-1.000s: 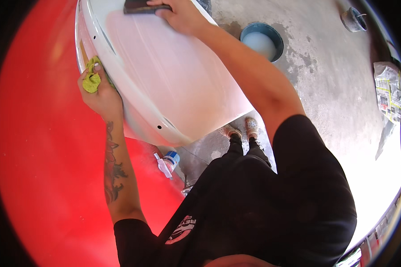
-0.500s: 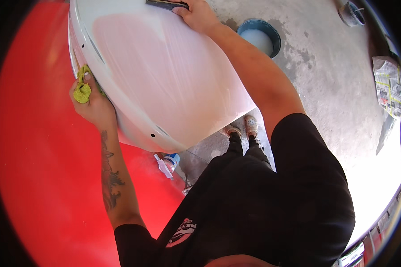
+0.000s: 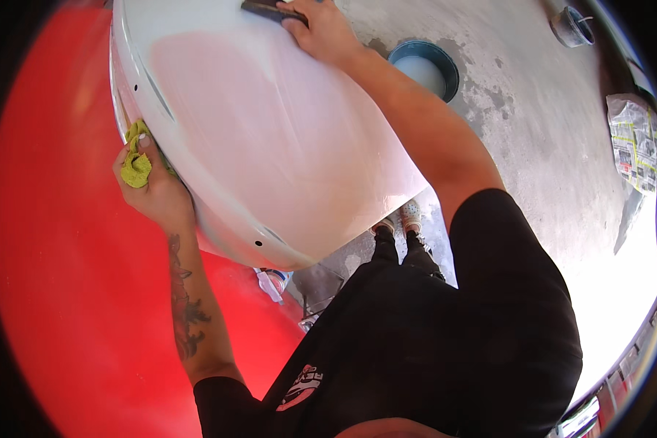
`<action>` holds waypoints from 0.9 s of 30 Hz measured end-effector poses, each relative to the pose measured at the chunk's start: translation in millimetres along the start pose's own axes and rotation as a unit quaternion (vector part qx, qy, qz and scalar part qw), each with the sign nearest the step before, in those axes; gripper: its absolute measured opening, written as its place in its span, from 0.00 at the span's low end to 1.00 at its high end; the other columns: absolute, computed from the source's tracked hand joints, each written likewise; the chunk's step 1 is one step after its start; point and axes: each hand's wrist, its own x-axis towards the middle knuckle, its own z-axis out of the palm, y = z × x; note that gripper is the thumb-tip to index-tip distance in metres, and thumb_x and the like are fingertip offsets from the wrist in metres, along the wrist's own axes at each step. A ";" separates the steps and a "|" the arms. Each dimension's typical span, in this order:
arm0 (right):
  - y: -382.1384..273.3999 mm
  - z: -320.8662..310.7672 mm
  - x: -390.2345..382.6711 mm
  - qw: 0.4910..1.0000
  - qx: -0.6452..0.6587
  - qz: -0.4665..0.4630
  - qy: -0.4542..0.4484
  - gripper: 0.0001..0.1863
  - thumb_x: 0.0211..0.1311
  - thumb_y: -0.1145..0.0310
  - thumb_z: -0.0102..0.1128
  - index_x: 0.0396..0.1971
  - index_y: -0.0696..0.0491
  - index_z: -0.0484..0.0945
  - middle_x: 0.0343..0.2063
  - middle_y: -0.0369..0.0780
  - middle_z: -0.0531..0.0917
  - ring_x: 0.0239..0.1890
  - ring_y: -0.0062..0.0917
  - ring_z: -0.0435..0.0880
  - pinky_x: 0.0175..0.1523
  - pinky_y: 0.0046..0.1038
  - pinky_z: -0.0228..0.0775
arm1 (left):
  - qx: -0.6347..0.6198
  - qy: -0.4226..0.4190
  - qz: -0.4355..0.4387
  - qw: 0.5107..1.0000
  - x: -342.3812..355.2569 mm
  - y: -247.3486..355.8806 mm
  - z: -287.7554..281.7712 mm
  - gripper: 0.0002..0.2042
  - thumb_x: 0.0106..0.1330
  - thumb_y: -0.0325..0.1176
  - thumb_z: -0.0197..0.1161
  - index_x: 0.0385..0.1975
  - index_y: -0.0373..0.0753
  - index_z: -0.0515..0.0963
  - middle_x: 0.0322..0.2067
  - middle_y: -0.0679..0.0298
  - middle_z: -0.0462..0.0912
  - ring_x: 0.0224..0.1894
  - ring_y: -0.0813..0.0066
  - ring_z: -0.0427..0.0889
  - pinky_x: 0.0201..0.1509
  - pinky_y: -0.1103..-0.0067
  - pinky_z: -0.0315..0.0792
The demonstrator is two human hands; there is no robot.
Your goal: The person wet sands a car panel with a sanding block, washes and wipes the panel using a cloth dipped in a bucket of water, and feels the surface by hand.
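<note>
A broad red surface [image 3: 66, 306] fills the view to the left of the white curved panel [image 3: 270, 146], the big body part that everything here sits around. At the panel's left edge, the left hand [image 3: 153, 193] has its fingers closed on a crumpled yellow cloth [image 3: 136, 166], pressing against the rim, apparently to steady the panel. At the panel's top edge, the right hand [image 3: 321, 29] presses its fingers flat over a dark sanding block [image 3: 270, 10], bearing it down on the pale pinkish patch. Right of the panel, on the concrete floor [image 3: 533, 146], stands a blue bucket [image 3: 423, 69], within reach. Farther right lie newspaper sheets [image 3: 635, 142].
</note>
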 end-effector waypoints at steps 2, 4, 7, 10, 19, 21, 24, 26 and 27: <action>1.7 17.7 39.0 0.997 -0.025 -0.052 0.051 0.14 0.62 0.70 0.57 0.46 0.56 0.82 0.41 0.50 0.85 0.43 0.47 0.83 0.51 0.41 0.75 | 0.021 -0.007 -0.007 1.000 -1.1 1.5 -1.8 0.13 0.71 0.33 0.63 0.44 0.29 0.73 0.40 0.60 0.82 0.42 0.76 0.79 0.49 0.79 0.73; -18.0 6.9 12.2 0.998 0.010 -0.054 0.033 0.16 0.61 0.68 0.60 0.48 0.53 0.82 0.40 0.48 0.85 0.45 0.45 0.81 0.51 0.40 0.74 | 0.033 -0.006 0.011 0.999 -1.6 3.3 -1.9 0.12 0.71 0.33 0.62 0.44 0.30 0.73 0.40 0.60 0.82 0.42 0.76 0.79 0.49 0.80 0.73; -60.9 -37.1 -89.5 0.993 0.024 -0.112 -0.002 0.20 0.55 0.71 0.64 0.50 0.52 0.83 0.47 0.46 0.83 0.42 0.38 0.80 0.49 0.36 0.72 | 0.048 -0.002 0.022 0.999 -1.7 3.4 0.1 0.12 0.71 0.33 0.62 0.44 0.30 0.73 0.40 0.60 0.81 0.42 0.76 0.78 0.49 0.79 0.73; -81.9 -61.0 -145.5 0.995 0.051 -0.088 -0.012 0.22 0.50 0.70 0.68 0.50 0.46 0.83 0.47 0.39 0.83 0.38 0.36 0.78 0.47 0.34 0.73 | 0.038 0.006 0.023 0.999 -1.0 1.5 2.5 0.12 0.72 0.33 0.62 0.44 0.30 0.74 0.40 0.59 0.81 0.42 0.76 0.78 0.49 0.79 0.73; -44.8 -13.3 -3.7 0.999 -0.034 0.006 -0.022 0.15 0.60 0.66 0.60 0.46 0.53 0.83 0.42 0.47 0.85 0.43 0.44 0.81 0.50 0.41 0.73 | 0.036 -0.011 0.010 0.999 -0.5 4.4 -0.6 0.12 0.71 0.33 0.63 0.44 0.30 0.73 0.41 0.59 0.82 0.44 0.75 0.79 0.51 0.78 0.73; -57.1 -22.5 -50.5 0.998 0.010 -0.063 0.026 0.16 0.58 0.66 0.64 0.47 0.50 0.84 0.43 0.43 0.85 0.43 0.40 0.80 0.49 0.37 0.73 | 0.026 -0.003 0.012 1.000 -0.7 4.2 1.5 0.12 0.71 0.33 0.63 0.44 0.30 0.73 0.40 0.59 0.82 0.43 0.75 0.79 0.51 0.78 0.73; -58.2 -35.7 -82.3 0.996 0.040 -0.081 0.016 0.17 0.56 0.67 0.66 0.47 0.50 0.84 0.44 0.41 0.85 0.44 0.37 0.80 0.50 0.35 0.73 | 0.029 0.017 0.018 0.999 0.0 2.1 5.1 0.12 0.71 0.33 0.63 0.44 0.30 0.73 0.39 0.59 0.82 0.42 0.76 0.78 0.50 0.79 0.73; -47.4 -26.1 -61.8 0.993 0.033 -0.112 0.016 0.16 0.57 0.67 0.66 0.46 0.50 0.85 0.45 0.41 0.85 0.44 0.38 0.81 0.50 0.35 0.73 | 0.007 0.008 0.002 1.000 -2.8 1.9 1.5 0.12 0.71 0.32 0.63 0.44 0.29 0.73 0.38 0.60 0.81 0.42 0.76 0.78 0.49 0.79 0.73; -37.9 -15.7 -29.8 0.999 0.018 -0.038 0.005 0.16 0.58 0.66 0.64 0.47 0.52 0.84 0.45 0.43 0.84 0.43 0.40 0.80 0.50 0.36 0.71 | 0.010 0.001 0.008 1.000 -2.5 1.0 2.3 0.12 0.71 0.32 0.63 0.44 0.29 0.73 0.38 0.60 0.81 0.42 0.76 0.78 0.49 0.79 0.73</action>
